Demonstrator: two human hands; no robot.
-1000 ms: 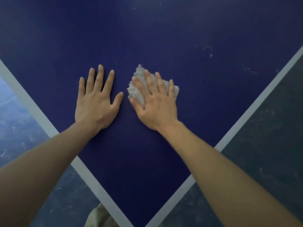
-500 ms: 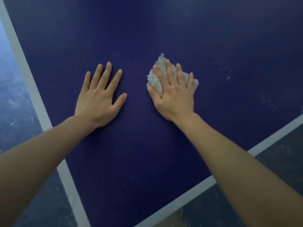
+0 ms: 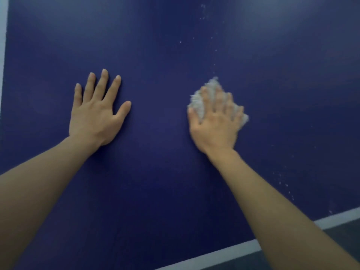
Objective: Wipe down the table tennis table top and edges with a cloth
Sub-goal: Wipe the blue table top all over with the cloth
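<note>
Right hand [image 3: 215, 121] grip: palm down, fingers spread fairly straight over the cloth [image 3: 200, 102], pressing it flat on the counter [image 3: 165, 55]; nothing curled round it that I can see. Hand is motion-blurred. Left hand [image 3: 95, 114] flat, fingers splayed, bare palm on the counter, holding nothing.

Near: white edge line [image 3: 224, 254] runs along the lower right, dark floor [image 3: 341, 240] beyond it. Both forearms reach in from below.

Middle: hands well apart. Cloth is bunched, pale grey, showing past the fingertips and on both sides of the hand.

Far: white specks [image 3: 212, 38] trail up the blue surface beyond the cloth; more specks [image 3: 286, 185] to the right of the right forearm, near the edge line. White line [image 3: 3, 45] at the far left.

Step in hand, as I judge it: wiping the top. To do it well, keep even palm pressure, run overlapping passes through the speck trail, then the lower-right patch, and keep the left hand braced.

Against half a second back: the right hand and cloth sit farther from the left hand, which looks unmoved on the counter. The view has swung; the left line now stands near upright.
</note>
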